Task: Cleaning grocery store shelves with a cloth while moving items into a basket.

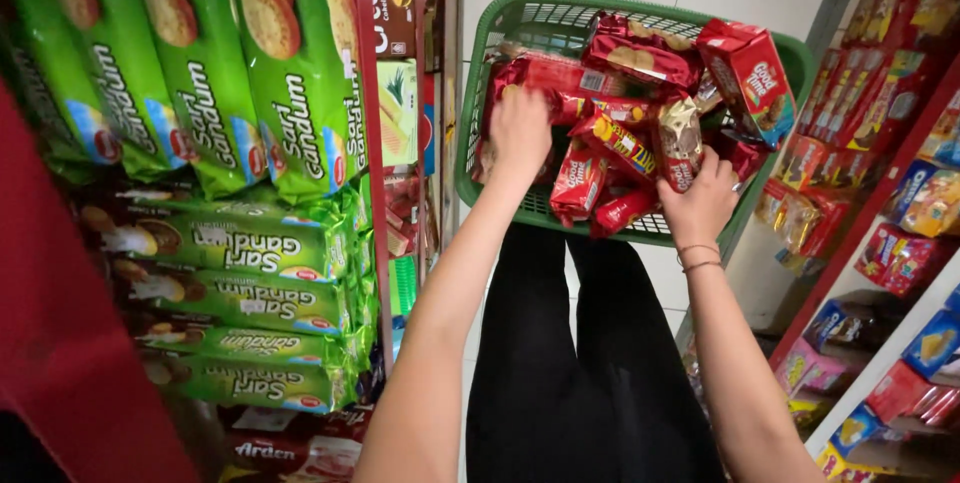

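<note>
Basket (500, 18): green plastic, lattice walls, seen from above between two shelf runs; filled with snack packs.
Left hand (520, 128): laid palm-down in the basket's left half, fingers bent onto a long red pack (565, 75); thumb side hidden, so a closed grip cannot be told.
Long red pack: lies under and just beyond the left fingertips, running toward the basket's middle.
Right hand (700, 205): set at the basket's near right rim, fingers curled up around a brown-and-gold pack (680, 138); grip appears closed on it.
Brown-and-gold pack: stands upright directly above the right hand, touching its fingers, wedged among red packs.
Red box (750, 73): tilted in the far right corner, well apart from the left hand, near the right one.
Dark red pack (640, 55): lies across the top of the pile at the far side, between both hands.
Small red packs (580, 183): two counted at the near edge between the hands, touching neither.
Pack count in basket: roughly ten visible; the exact figure cannot be told, as layers overlap.
Hands: two, both the wearer's, bare; thin bracelets (698, 258) on the right wrist, two strands counted.
Left shelf: green biscuit packs (250, 243), four hung upright above, four stacked flat below.
Right shelf (860, 233): red frame, mixed red, blue and yellow packs, too blurred to be counted.
Legs (580, 373): dark trousers, below the basket.
</note>
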